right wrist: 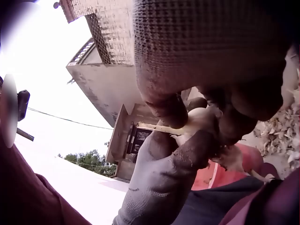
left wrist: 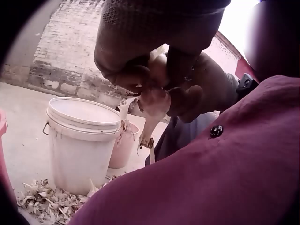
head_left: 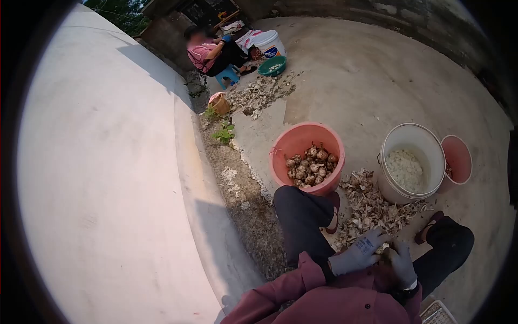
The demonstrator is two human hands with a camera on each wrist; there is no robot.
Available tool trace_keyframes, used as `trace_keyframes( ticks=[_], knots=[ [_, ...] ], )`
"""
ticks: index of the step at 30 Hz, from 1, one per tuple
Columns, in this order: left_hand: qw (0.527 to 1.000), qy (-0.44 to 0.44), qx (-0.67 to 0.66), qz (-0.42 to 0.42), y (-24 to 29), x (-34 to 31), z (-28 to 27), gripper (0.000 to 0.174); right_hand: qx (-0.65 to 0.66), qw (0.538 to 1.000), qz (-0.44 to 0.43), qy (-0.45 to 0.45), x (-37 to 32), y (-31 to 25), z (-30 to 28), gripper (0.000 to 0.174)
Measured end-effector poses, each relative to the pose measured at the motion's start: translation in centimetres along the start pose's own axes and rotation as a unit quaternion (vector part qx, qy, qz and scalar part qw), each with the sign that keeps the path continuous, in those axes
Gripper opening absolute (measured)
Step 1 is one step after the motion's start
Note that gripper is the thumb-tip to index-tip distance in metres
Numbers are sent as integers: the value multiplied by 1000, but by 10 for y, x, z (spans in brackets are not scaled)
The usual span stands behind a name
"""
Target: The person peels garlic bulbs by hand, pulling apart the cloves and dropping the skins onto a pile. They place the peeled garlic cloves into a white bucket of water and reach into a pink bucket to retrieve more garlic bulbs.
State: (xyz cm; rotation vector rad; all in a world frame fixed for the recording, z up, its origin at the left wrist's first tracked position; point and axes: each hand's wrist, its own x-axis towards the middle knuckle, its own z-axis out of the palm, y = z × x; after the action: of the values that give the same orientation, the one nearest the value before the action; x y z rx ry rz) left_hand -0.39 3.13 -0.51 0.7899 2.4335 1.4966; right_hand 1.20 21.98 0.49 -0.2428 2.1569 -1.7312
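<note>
Both gloved hands meet over the lap around a partly peeled garlic bulb. My left hand, in a grey glove, pinches it from one side. From the other side my right hand, gloved too and with a watch at the wrist, grips the same bulb with bent fingers. Pale cloves show between the fingertips in the right wrist view. Torn skin and a strip of stalk dangle below the bulb. Fingers hide much of the garlic.
Before the knees stands a pink tub of unpeeled garlic bulbs. Right of it are a white bucket with peeled cloves and a smaller pink bucket. Garlic skins litter the ground. Another person sits far off beside a green basin.
</note>
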Motion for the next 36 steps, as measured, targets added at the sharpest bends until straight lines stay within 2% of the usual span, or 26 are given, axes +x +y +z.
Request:
trace_keyframes(
  ticks=[1,5,6,7,8,10,11,12,13,15,17,21,22,23,24,25,26,27,28,29,30,31,33,34,35,36],
  knots=[
    [1000,9,4,1,-2,0,0,57,-3,1000,-7,-6,1,-1,1,26],
    [997,-68,24,21,1,4,-8,55,72,996,30,-42,0,13,0,26],
    [996,-77,33,23,0,3,-6,54,-60,990,-122,-29,2,30,1,25],
    [995,-86,42,26,-2,3,-4,54,-190,944,-269,-13,4,42,0,25],
    [995,-83,42,29,-4,3,-2,54,-194,943,-271,-14,4,34,-1,25],
    [991,-101,78,33,-10,4,-2,54,-187,960,-208,-24,4,6,3,20],
    [991,-99,79,37,-13,2,1,54,-190,959,-210,-22,4,0,6,20],
    [995,-66,66,47,-16,-1,5,53,82,996,-19,-23,3,-5,8,21],
    [996,-33,54,58,-21,-1,7,52,346,922,171,-21,3,-9,9,22],
    [997,-30,31,63,-13,4,-4,52,335,932,134,-37,5,-15,5,26],
    [998,-27,2,63,-6,3,-10,51,177,972,109,-110,5,-12,-4,32],
    [997,-65,10,30,2,8,-17,50,172,978,97,-61,2,-14,-4,26],
    [996,-74,41,32,3,10,-17,50,-11,993,-99,-59,6,-3,-8,21],
    [996,-79,37,35,2,12,-18,50,-195,938,-283,-54,9,0,-8,17],
    [992,-101,74,25,2,11,-16,51,-196,941,-271,-50,4,2,-4,17],
    [986,-123,108,16,2,10,-11,52,36,997,-54,-42,-1,2,1,17],
    [984,-139,113,6,9,12,-15,53,266,950,161,-25,0,1,2,20],
    [984,-145,106,7,10,9,-12,53,267,949,167,-18,-3,4,1,20],
    [985,-139,103,-1,11,9,-10,53,72,996,-35,-27,-3,8,-1,22],
    [986,-130,105,-7,11,11,-11,52,-131,962,-238,-35,3,15,-2,24],
    [985,-142,96,-20,12,13,-11,52,216,973,77,-8,0,37,13,23],
    [985,-145,93,-20,11,12,-8,52,217,973,80,-5,-4,55,11,23],
    [986,-132,96,-19,4,11,-3,53,434,891,130,-16,-2,54,8,20],
    [986,-133,94,-21,0,10,1,53,434,891,133,-15,-3,67,7,20],
    [985,-128,112,-10,-2,11,2,53,209,978,17,-23,1,73,7,23],
    [984,-125,129,1,-2,12,3,52,-32,994,-98,-28,1,76,7,28]
  ],
)
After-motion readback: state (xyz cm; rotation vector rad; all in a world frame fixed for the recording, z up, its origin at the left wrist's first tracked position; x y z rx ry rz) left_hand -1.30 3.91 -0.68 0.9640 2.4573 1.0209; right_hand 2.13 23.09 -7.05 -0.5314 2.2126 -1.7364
